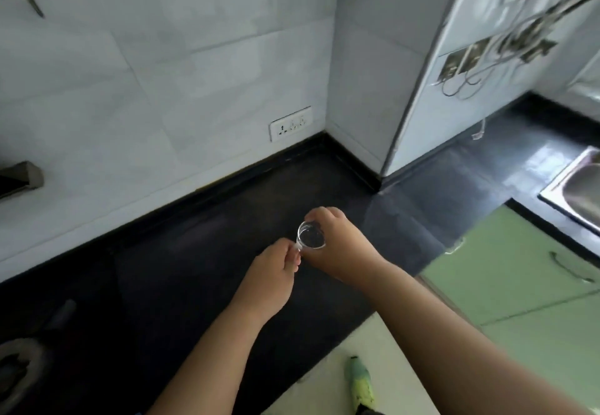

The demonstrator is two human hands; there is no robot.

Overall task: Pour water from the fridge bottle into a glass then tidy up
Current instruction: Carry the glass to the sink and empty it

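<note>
A small clear glass [311, 235] stands upright on the black counter [181, 252], seen from above. My right hand [341, 246] wraps around its right side and rim. My left hand [272, 278] pinches the glass at its lower left edge with thumb and fingertips. I cannot tell whether there is water in the glass. No bottle is in view.
A wall socket [290, 123] sits low on the tiled wall behind. A steel sink [578, 194] is at the far right. Green cabinet doors [519, 272] lie below the counter edge. A stove burner [16, 372] shows at the bottom left. A foot in a green slipper [358, 382] is on the floor.
</note>
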